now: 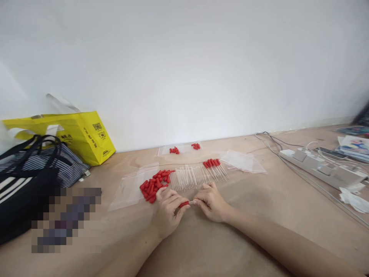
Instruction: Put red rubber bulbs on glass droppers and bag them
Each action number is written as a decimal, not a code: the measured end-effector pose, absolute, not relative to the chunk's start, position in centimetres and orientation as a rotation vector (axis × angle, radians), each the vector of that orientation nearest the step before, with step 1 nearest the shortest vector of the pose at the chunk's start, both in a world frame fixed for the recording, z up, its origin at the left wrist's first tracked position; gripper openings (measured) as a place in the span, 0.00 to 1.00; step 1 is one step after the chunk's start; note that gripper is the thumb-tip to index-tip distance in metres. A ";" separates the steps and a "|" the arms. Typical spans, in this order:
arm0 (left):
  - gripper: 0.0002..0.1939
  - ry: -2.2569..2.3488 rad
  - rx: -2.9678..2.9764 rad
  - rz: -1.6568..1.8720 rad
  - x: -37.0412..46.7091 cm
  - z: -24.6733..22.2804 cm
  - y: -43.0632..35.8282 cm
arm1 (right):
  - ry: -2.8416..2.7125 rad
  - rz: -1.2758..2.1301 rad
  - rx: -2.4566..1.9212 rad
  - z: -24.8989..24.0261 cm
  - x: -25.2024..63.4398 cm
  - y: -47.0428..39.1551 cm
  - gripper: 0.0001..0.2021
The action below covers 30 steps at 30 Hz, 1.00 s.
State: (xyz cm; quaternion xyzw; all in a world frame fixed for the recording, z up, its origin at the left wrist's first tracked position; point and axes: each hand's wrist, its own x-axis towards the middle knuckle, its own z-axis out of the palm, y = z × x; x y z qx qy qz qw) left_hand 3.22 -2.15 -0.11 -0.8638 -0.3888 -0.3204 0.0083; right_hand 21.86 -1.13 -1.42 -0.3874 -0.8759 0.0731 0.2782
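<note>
Between the fingers of my left hand (170, 211) is a red cap (183, 204), lying sideways. My right hand (211, 202) pinches a thin pale stick (191, 202) whose end meets the cap. Just beyond my hands lies a row of pale sticks (187, 177). At its right end several sticks carry red tips (211, 163). A heap of loose red caps (152, 186) sits left of the row, beside my left hand.
Clear plastic bags lie left (127, 190) and right (243, 161) of the sticks. Farther back, another bag (184, 149) has small red pieces. A yellow bag (83, 134) and dark bag (29, 192) stand left. A power strip (323, 169) with cables lies right.
</note>
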 end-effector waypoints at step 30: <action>0.10 -1.719 -2.007 -0.659 -1.8 -0.8 1.3 | -1.723 -0.101 -2.002 -2.3 24.0 5.4 0.11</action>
